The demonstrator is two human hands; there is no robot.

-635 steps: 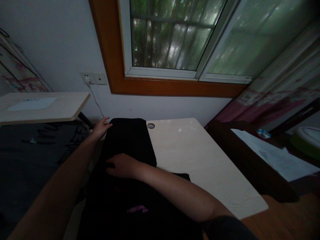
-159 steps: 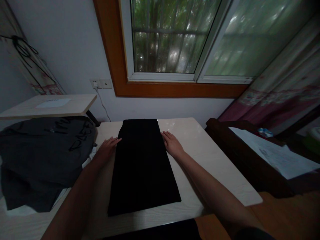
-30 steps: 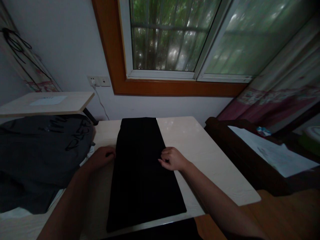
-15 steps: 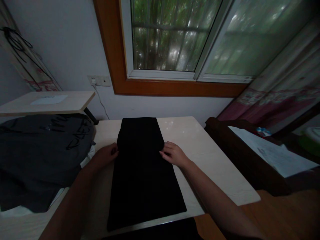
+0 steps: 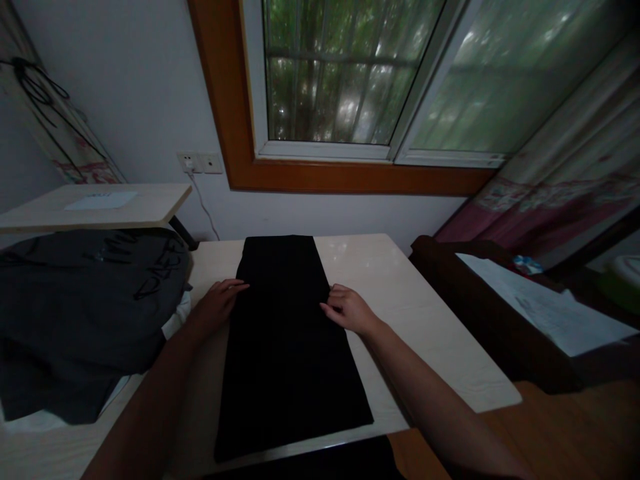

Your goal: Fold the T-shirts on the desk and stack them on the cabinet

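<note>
A folded black cloth [image 5: 290, 353] lies flat as a long rectangle on the pale table [image 5: 420, 313], reaching from the far edge to the near one. What kind of cloth it is I cannot make out. At its left edge, my left hand [image 5: 223, 301] rests with fingers stretched out over the fabric, holding nothing. My right hand [image 5: 347, 308] has its fingers curled and closed on the right edge, about level with the left.
To the left, a dark grey printed garment [image 5: 90, 313] is heaped beneath a raised wooden shelf [image 5: 150, 200] bearing a paper sheet. A dark brown piece of furniture [image 5: 480, 307] with a large white sheet [image 5: 540, 300] stands right. A window [image 5: 345, 87] is behind.
My left hand has loosened from the cloth's left edge, its fingers now extended slightly farther right over the fabric. My right hand and the cloth stay nearly the same.
</note>
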